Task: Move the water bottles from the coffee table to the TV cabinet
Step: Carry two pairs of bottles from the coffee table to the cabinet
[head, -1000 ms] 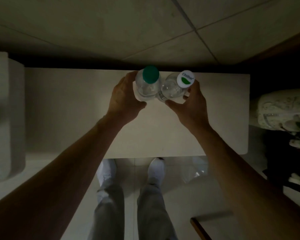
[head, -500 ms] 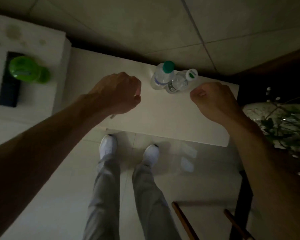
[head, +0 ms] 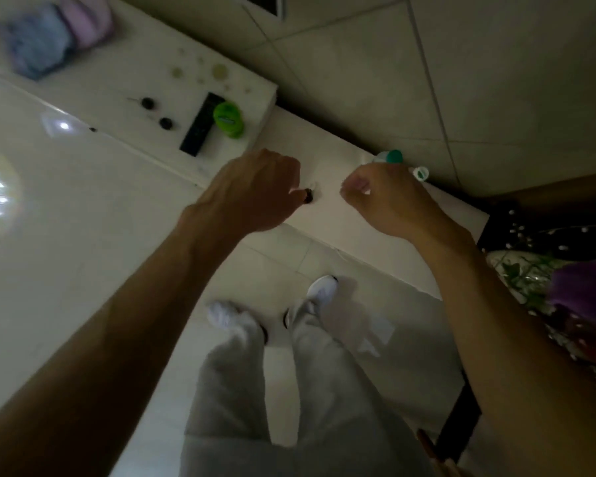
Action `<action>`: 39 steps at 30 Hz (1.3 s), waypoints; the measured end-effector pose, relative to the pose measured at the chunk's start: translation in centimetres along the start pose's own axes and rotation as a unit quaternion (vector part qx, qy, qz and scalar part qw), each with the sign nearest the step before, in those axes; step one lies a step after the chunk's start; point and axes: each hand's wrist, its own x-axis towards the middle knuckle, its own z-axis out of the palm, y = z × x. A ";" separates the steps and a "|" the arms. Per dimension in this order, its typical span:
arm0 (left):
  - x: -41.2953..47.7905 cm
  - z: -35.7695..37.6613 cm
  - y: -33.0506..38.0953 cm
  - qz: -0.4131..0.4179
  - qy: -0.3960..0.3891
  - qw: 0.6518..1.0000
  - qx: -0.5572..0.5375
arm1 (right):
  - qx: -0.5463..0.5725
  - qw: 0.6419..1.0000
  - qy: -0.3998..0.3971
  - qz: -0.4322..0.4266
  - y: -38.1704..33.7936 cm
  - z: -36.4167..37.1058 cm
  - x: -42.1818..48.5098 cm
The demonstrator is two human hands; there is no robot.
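Two clear water bottles stand side by side at the far edge of the low white cabinet [head: 386, 242], mostly hidden behind my right hand. Only the green cap of one bottle [head: 392, 156] and the white cap of the other bottle [head: 420, 173] show. My right hand [head: 386, 201] hovers in front of them with fingers curled and nothing in it. Left of it, over the cabinet top, my left hand [head: 255, 191] is a loose, empty fist.
A higher white unit [head: 117, 80] to the left carries a green bottle [head: 228, 119], a black remote [head: 202, 125], two small dark knobs and folded cloth [head: 55, 36]. A flower arrangement [head: 565, 287] stands at the right. My feet are on the glossy tiled floor [head: 49, 253].
Both hands let go of the two bottles on the cabinet and drew back, closing into loose fists. My view has swung left, so the bottles now lie far right behind my right hand.
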 end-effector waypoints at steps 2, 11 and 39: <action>-3.4 -1.3 -0.7 -0.017 0.009 1.000 -0.008 | -0.022 0.999 -0.025 -0.027 -3.0 -0.1 -1.4; -20.4 -6.4 -6.7 -0.091 0.086 0.990 -0.062 | -0.027 0.989 -0.041 -0.141 -19.9 1.8 -8.4; -56.8 -3.5 -22.2 -0.469 0.220 0.836 -0.182 | -0.248 0.832 -0.179 -0.463 -52.9 15.3 -15.0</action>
